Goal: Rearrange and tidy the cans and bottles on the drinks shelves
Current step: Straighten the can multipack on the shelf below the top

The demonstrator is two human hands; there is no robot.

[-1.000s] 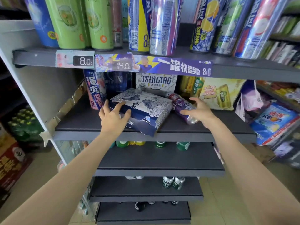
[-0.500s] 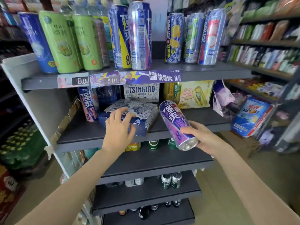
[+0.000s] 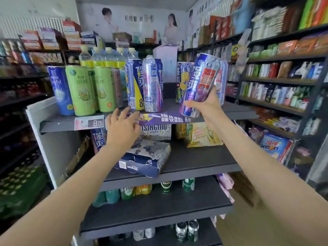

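My right hand [image 3: 206, 103] grips a tall purple can [image 3: 200, 86] near its base and holds it tilted above the front edge of the top shelf [image 3: 58, 122]. It hangs in front of a yellow-and-blue can [image 3: 181, 82]. My left hand [image 3: 122, 125] is raised with fingers spread and relaxed, its fingertips at the shelf's purple label strip [image 3: 165, 118], just below a blue-and-yellow can [image 3: 134, 86] and a silver-purple can [image 3: 152, 86]. Green cans [image 3: 79, 89] and a blue can [image 3: 59, 89] stand further left on that shelf.
On the shelf below lies a blue-and-white multipack [image 3: 147, 157], half over the front edge, with a Tsingtao carton [image 3: 156, 130] and a yellow pack [image 3: 202, 135] behind it. Green bottles and cans [image 3: 166, 186] stand on lower shelves. Stocked racks [image 3: 284, 86] line the right aisle.
My right hand lifted the purple can from the second shelf up to the top shelf. My left hand left the multipack and rose to the top shelf's edge. The view tilted upward.
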